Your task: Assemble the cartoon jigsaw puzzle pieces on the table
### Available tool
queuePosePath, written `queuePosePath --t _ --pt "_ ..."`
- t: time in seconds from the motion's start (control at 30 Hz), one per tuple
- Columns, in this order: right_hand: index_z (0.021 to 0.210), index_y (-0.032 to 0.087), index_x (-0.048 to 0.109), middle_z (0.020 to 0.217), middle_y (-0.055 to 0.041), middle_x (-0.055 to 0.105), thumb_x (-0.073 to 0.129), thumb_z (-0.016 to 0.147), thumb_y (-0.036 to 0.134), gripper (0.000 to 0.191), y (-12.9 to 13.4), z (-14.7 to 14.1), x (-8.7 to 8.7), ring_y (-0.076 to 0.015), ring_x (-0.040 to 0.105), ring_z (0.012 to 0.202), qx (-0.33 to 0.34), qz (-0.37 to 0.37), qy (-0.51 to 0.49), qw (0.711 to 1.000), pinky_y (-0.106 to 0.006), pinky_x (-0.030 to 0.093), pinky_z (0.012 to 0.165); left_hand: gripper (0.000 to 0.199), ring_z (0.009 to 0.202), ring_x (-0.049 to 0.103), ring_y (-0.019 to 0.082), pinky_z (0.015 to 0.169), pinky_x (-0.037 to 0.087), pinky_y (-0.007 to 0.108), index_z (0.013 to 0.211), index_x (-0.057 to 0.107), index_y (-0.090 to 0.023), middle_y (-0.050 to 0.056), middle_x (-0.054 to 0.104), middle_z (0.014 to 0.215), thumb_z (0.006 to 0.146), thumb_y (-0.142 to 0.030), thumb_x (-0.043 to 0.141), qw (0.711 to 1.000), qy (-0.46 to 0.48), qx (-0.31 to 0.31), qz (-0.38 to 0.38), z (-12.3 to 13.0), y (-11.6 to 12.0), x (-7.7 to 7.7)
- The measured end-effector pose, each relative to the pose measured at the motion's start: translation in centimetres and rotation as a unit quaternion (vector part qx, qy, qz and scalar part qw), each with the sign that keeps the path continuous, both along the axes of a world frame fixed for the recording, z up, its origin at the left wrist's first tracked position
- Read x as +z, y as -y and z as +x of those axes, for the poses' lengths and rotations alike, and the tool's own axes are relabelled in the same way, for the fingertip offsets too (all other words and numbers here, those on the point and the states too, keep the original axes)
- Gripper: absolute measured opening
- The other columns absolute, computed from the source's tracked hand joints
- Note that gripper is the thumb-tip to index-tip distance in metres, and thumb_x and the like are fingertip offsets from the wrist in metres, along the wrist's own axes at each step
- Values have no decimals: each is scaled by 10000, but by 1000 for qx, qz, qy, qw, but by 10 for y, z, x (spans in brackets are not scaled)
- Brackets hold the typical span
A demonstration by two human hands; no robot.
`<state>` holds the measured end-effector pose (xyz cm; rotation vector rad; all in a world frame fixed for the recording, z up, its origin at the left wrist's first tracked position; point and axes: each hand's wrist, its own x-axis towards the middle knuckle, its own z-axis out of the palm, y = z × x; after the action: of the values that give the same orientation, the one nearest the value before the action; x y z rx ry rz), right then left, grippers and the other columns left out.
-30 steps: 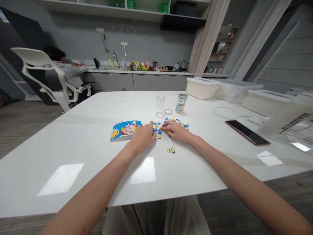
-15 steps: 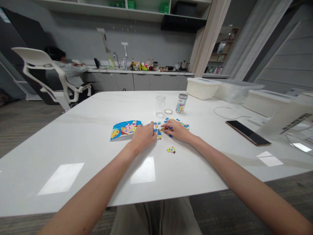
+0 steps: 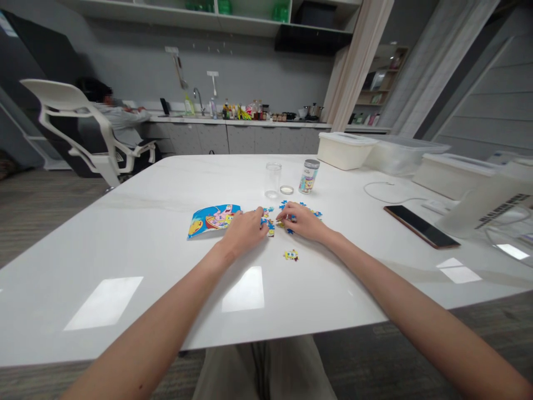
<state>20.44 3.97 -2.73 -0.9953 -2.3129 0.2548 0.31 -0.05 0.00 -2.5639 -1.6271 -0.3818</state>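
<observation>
My left hand (image 3: 246, 228) rests on the table with its fingers curled at the left edge of some joined jigsaw puzzle pieces (image 3: 270, 224). Just to the right, my right hand (image 3: 303, 220) has thumb and fingers pinched together at a small puzzle piece (image 3: 280, 224), partly hidden by the fingertips. More blue pieces (image 3: 290, 205) lie behind and under that hand. A joined yellow cluster with a cartoon face (image 3: 291, 255) sits apart, nearer to me. Left of my left hand lies a bent picture card (image 3: 212, 220) with cartoon figures on blue; my hand covers its right end.
Behind the pieces stand a clear jar (image 3: 273, 180), its lid (image 3: 286, 190) and a capped, printed jar (image 3: 308, 176). On the right are a phone (image 3: 420, 226), a cable, a white bag (image 3: 491, 205) and plastic bins (image 3: 346, 151). A person sits in a chair (image 3: 104, 133) at far left.
My right fingers have shifted slightly at the pieces, and the small piece by them has moved a little. My left hand stays in nearly the same place.
</observation>
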Motion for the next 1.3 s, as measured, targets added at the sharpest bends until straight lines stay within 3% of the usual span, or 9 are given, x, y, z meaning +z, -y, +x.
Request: queuePosePath --t 0.1,0.23,0.37,0.63,0.83,1.3 --pt "832 174 691 833 -43 654 546 783 96 172 2 1 6 -159 590 784 0 -45 -41 998 -311 452 772 205 862 665 258 792 411 374 1025 563 -153 100 721 900 881 -222 433 1000 18 -15 6 1 0 0" --pt "843 167 649 780 -29 668 619 771 205 87 6 1 15 -140 598 706 34 -164 -107 980 -292 481 706 228 840 658 214 823 401 362 999 591 -169 72 724 927 937 -274 398 998 34 -53 11 2 -1 -1" --pt "840 164 600 697 -2 635 702 727 316 215 11 0 24 -126 584 639 73 -246 -170 952 -275 480 629 225 814 643 177 815 391 343 960 595 -183 49 719 948 947 -217 372 994 42 -103 20 3 -2 1" --pt "867 171 571 714 6 640 780 661 365 351 11 3 25 -126 609 657 68 -301 -248 918 -262 474 607 213 764 635 148 832 379 328 970 595 -191 24 714 875 884 -164 402 988 73 -127 52 2 -1 3" --pt "838 183 529 733 14 646 813 626 344 390 10 1 22 -128 633 700 91 -337 -291 891 -259 480 646 232 788 643 165 848 376 335 1066 568 -175 49 714 893 886 -285 473 985 81 -134 68 3 3 3" --pt "785 164 558 683 3 595 674 775 380 246 14 9 28 -125 552 646 159 -350 -249 889 -261 419 629 264 829 626 162 857 359 331 1079 605 -211 46 714 972 934 -396 487 980 75 -180 30 1 3 7"
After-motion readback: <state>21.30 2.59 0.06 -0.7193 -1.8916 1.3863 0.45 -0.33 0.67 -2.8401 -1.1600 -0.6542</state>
